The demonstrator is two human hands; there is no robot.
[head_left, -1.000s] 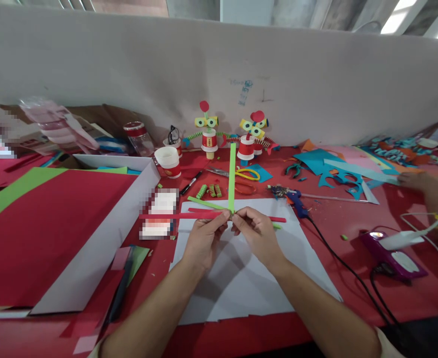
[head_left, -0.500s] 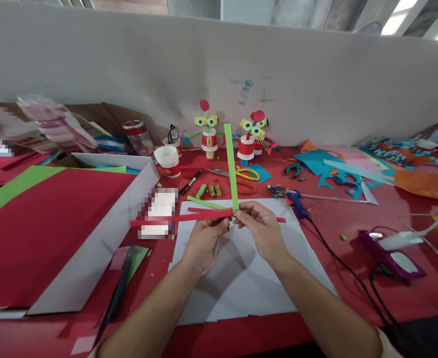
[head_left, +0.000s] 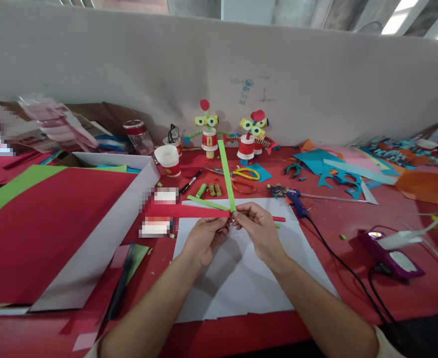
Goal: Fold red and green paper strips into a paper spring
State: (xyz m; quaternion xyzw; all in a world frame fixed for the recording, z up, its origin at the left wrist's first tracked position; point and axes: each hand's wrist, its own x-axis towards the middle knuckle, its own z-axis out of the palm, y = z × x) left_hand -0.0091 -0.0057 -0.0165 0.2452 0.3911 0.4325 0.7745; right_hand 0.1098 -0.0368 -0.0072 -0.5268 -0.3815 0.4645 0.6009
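My left hand (head_left: 208, 239) pinches a red paper strip (head_left: 192, 212) close to its right end; the strip stretches out to the left. My right hand (head_left: 255, 226) has thumb and fingers closed on the lower end of a green paper strip (head_left: 227, 174), which stands up and leans slightly left. The two strips meet between my fingertips. Beneath them, white paper sheets (head_left: 237, 288) lie on the red table, with another green strip (head_left: 207, 202) behind my hands and a red strip end (head_left: 278, 219) showing right of my right hand.
Behind are folded paper springs (head_left: 214, 189), a black pen (head_left: 191, 182), yellow-handled scissors (head_left: 247, 173) and paper-cup figures (head_left: 209, 140). A glue gun (head_left: 296, 203) lies to the right, its cable running past a purple power strip (head_left: 392, 256). A white box (head_left: 92, 263) with coloured paper stands left.
The green strip has tilted left and its top has dropped lower. The red strip has turned its broad face toward me. Both hands have shifted only slightly.
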